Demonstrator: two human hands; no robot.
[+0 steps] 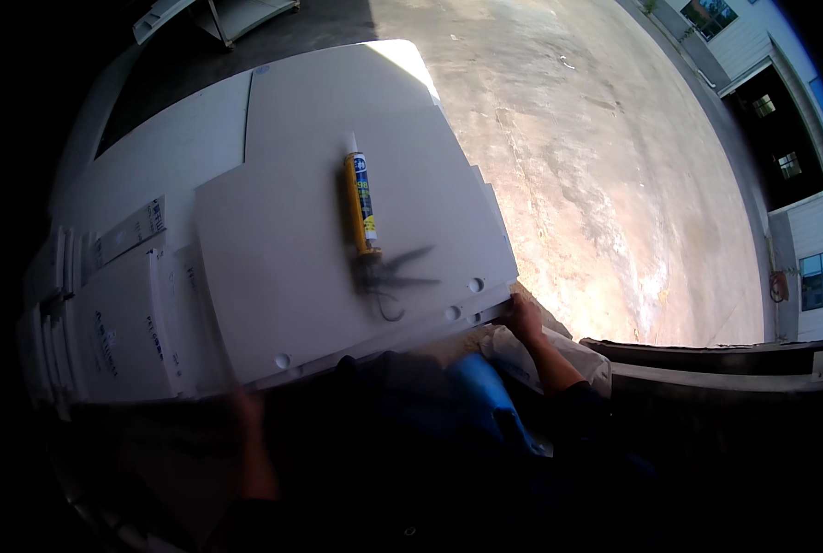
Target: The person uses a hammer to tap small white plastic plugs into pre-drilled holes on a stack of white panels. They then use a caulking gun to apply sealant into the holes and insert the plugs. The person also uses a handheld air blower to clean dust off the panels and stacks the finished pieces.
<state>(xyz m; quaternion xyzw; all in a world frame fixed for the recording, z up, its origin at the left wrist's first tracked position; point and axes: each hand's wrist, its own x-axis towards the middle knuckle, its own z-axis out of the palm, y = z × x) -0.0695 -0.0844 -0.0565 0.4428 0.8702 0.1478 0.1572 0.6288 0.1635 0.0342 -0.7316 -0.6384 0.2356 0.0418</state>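
A large white panel with round holes near its front edge lies on top of a stack of similar panels. On it rests a caulking gun loaded with a yellow and blue sealant cartridge, its white nozzle pointing away from me. My right hand is at the near right corner, fingers closed round the panel edge; the fingertips are hidden. My left hand, dark and smeared by motion, is beside the near left corner. Whether it touches the panel I cannot tell.
Smaller white boards with handwriting stand stacked at the left. Plastic sheeting and a blue item lie below my right forearm. Concrete floor stretches beyond, with a wheeled rack at the far left and a building at right.
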